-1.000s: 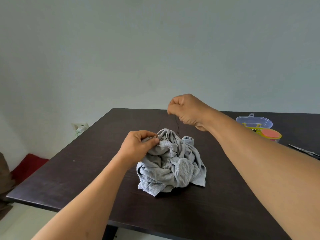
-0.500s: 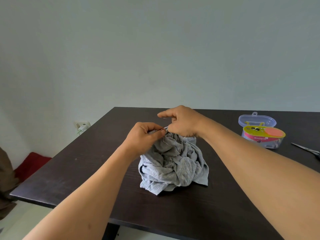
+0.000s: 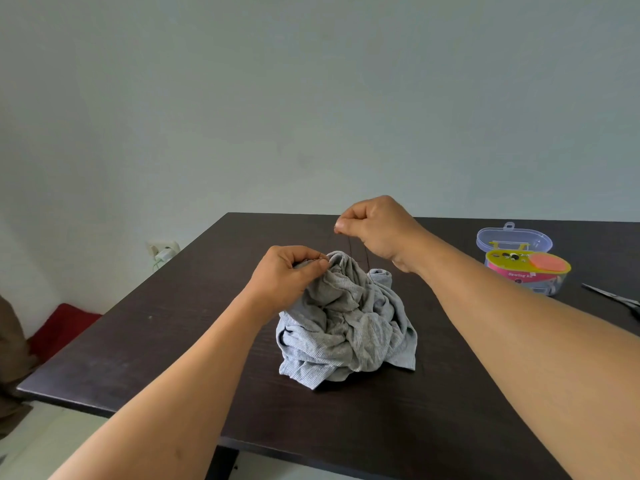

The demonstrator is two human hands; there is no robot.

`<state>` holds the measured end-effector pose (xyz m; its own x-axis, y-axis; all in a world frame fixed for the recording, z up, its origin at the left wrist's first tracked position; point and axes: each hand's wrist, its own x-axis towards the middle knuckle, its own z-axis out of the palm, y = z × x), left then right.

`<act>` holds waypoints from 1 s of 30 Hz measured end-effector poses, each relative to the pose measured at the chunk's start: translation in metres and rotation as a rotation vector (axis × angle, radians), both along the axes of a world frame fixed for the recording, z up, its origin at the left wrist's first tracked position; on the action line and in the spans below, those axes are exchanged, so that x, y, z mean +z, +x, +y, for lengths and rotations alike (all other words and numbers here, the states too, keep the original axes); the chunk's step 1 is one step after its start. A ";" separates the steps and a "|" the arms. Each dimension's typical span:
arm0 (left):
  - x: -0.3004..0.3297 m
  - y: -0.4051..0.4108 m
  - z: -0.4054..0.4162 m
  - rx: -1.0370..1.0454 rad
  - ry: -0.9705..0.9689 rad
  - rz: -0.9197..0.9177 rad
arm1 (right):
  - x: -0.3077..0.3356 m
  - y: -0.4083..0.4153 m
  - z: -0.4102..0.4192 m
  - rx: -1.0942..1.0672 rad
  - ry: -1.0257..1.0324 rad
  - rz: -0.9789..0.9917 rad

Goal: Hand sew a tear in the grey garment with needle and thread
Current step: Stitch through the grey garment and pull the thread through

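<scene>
garment (image 3: 346, 320) bunched mid-table (image 3: 173, 323), stitch being drawn up
left hand (image 3: 287, 278) pinches its top fold; right hand (image 3: 377, 230) is raised above it, pinching the thread (image 3: 350, 245), needle too small to see. a hard tug could snap the thread or pucker the cloth. open air overhead; kit (image 3: 526, 268) and scissors (image 3: 613, 299) lie well right.
</scene>
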<state>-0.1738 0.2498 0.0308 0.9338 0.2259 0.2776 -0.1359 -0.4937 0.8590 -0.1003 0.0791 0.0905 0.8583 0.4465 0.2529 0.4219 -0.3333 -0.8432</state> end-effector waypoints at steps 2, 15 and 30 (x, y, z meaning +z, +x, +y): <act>-0.001 0.000 0.000 -0.002 -0.022 0.007 | 0.002 0.002 -0.001 -0.079 0.071 -0.012; 0.003 -0.001 -0.003 -0.045 -0.075 0.047 | -0.001 0.012 -0.012 -0.416 0.076 -0.210; 0.011 0.002 -0.004 -0.065 -0.094 -0.008 | -0.020 -0.008 -0.006 0.115 -0.373 -0.094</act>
<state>-0.1722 0.2462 0.0418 0.9450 0.1902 0.2660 -0.1725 -0.4010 0.8997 -0.1085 0.0728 0.0703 0.7780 0.6146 0.1305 0.5440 -0.5549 -0.6294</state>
